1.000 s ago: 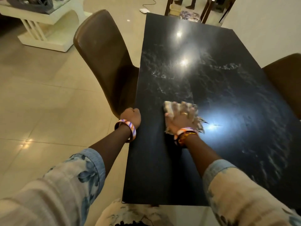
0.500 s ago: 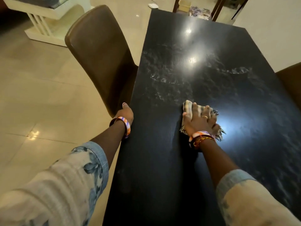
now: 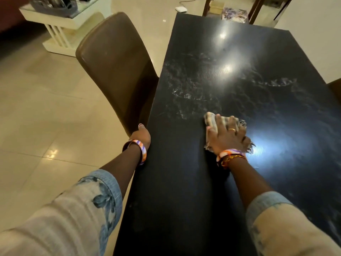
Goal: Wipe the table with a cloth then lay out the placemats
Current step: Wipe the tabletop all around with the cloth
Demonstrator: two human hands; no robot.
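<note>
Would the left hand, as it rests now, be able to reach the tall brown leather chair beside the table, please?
Probably yes. The left hand rests on the dark table's left edge, holding nothing, and the tall brown leather chair stands right beside it with nothing between.

- Cream sleeves with blue floral print and pale denim-blue cuffs [image 3: 108, 183] are worn.
- Orange, white and purple striped bangles [image 3: 142, 150] are seen at both wrists.
- A gold ring [image 3: 232, 129] is worn.
</note>
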